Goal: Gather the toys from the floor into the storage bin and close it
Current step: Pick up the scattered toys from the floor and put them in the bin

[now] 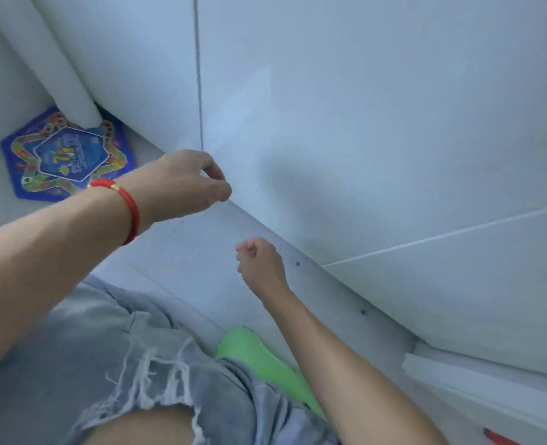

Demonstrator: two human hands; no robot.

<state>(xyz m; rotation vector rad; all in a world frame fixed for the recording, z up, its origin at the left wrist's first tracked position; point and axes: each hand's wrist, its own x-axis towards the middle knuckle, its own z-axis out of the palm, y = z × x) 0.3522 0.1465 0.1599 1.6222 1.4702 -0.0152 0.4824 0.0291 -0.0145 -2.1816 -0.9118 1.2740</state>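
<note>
Both hands were raised over the pale floor (201, 277) near the white wall (378, 123). The left hand (182, 181), a red bracelet (131, 207) on its wrist, was loosely curled. The right hand (260, 264) was closed in a fist; contents, if any, could not be seen. Two small blue beads (297, 264) lay along the skirting. A blue game board (66, 155) lay far left. A green slipper (259, 358) showed beside frayed denim shorts (121, 364).

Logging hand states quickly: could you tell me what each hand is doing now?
Left hand: fingers curled, contents cannot be told.
Right hand: closed fist, contents hidden.
</note>
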